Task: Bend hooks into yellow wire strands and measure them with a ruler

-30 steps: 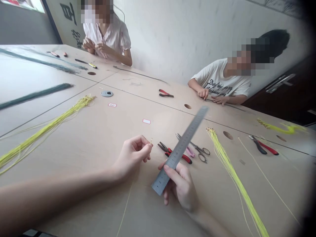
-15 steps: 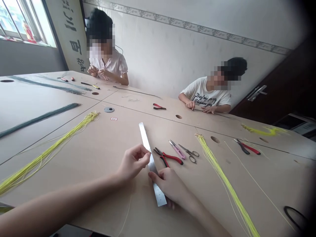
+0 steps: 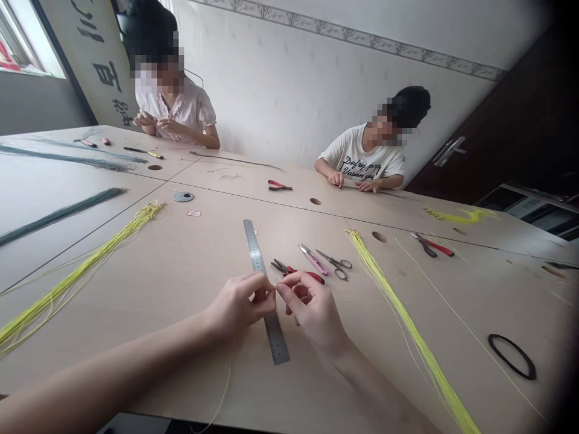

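At the centre of the frame, the left hand [image 3: 246, 301] and right hand [image 3: 312, 307] pinch the cord [image 3: 230, 374] between their fingertips. The ruler [image 3: 277, 340] lies beneath them on the surface [image 3: 172, 374]; the pliers [image 3: 289, 271] lie just beyond the right hand.

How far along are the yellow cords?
Likely done: right yellow bundle, gathered, gold-coloured bits at its far end. In hand: thin cord, left hand and right hand pinching together over the steel ruler. Possibly left: single strand lying apart, right of that bundle; can't tell if it needs work. No total visible, so no percentage.
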The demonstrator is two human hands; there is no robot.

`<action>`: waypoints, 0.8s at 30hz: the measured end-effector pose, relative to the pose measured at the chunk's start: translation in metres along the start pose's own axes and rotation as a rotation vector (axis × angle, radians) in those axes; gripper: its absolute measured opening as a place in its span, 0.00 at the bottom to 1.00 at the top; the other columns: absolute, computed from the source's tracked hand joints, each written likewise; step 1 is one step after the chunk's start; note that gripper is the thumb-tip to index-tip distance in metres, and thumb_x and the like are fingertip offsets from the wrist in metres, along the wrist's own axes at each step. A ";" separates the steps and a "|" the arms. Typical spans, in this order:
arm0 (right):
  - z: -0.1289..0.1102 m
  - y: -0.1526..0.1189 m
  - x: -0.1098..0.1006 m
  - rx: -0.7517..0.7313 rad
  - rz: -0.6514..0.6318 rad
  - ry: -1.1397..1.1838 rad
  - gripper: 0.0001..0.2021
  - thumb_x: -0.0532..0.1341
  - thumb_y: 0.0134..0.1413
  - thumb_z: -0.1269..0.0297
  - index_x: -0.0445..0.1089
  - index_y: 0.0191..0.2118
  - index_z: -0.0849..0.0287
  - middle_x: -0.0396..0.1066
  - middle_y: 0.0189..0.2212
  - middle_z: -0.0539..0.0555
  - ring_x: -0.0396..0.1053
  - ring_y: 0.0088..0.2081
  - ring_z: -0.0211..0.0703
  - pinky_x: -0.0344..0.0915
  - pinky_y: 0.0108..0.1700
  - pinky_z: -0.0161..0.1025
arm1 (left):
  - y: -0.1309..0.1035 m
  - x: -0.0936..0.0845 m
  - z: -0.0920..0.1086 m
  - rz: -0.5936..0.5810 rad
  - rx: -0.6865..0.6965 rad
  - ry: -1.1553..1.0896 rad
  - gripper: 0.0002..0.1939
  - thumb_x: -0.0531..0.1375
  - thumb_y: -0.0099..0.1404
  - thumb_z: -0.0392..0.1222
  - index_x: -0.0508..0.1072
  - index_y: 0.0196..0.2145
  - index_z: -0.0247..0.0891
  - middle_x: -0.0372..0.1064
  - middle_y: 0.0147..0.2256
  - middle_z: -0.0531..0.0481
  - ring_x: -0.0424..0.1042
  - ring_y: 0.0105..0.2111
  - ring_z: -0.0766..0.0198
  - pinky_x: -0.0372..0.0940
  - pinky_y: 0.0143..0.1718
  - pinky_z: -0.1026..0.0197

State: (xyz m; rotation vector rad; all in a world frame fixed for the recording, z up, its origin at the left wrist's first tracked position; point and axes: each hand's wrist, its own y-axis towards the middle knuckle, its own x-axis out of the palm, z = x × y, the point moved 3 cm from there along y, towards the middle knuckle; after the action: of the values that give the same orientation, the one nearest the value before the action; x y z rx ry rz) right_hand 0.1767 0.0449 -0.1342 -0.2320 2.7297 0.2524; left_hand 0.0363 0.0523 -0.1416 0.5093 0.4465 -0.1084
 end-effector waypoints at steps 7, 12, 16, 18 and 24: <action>0.002 -0.001 0.003 -0.057 -0.009 -0.005 0.09 0.57 0.54 0.59 0.66 0.30 0.58 0.64 0.23 0.49 0.62 0.22 0.34 0.59 0.22 0.32 | -0.002 0.002 -0.004 -0.042 0.098 0.182 0.08 0.52 0.50 0.32 0.57 0.17 0.38 0.54 0.18 0.58 0.51 0.19 0.72 0.50 0.21 0.68; 0.000 0.000 0.001 -0.093 0.003 -0.031 0.08 0.57 0.54 0.61 0.66 0.28 0.58 0.64 0.24 0.49 0.61 0.22 0.34 0.58 0.22 0.31 | -0.002 0.003 -0.003 -0.069 0.114 0.250 0.09 0.52 0.54 0.34 0.59 0.18 0.38 0.56 0.18 0.57 0.53 0.19 0.71 0.51 0.21 0.68; 0.000 0.000 0.000 -0.090 0.059 -0.039 0.08 0.57 0.54 0.61 0.65 0.28 0.58 0.63 0.23 0.48 0.61 0.21 0.33 0.58 0.22 0.31 | -0.001 0.003 -0.003 -0.092 0.103 0.267 0.06 0.51 0.55 0.33 0.63 0.22 0.38 0.59 0.18 0.57 0.56 0.18 0.71 0.54 0.22 0.68; 0.000 0.002 -0.008 -0.069 0.124 -0.035 0.09 0.56 0.55 0.58 0.65 0.28 0.58 0.62 0.20 0.47 0.60 0.19 0.33 0.58 0.20 0.31 | -0.002 0.003 0.000 -0.114 0.104 0.261 0.06 0.51 0.56 0.32 0.65 0.23 0.37 0.61 0.18 0.56 0.58 0.18 0.71 0.56 0.22 0.68; 0.020 0.034 -0.083 0.031 0.489 -0.085 0.13 0.53 0.58 0.53 0.63 0.35 0.59 0.63 0.21 0.46 0.60 0.17 0.31 0.61 0.19 0.31 | -0.022 0.019 0.031 -0.324 0.305 0.178 0.08 0.52 0.56 0.29 0.67 0.24 0.37 0.66 0.19 0.54 0.64 0.19 0.71 0.59 0.21 0.69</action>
State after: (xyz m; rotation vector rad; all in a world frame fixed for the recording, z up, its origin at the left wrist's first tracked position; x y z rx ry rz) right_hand 0.2528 0.0927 -0.1149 0.4506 2.6625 0.3414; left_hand 0.0608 0.0179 -0.1361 0.7467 0.6907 -0.4499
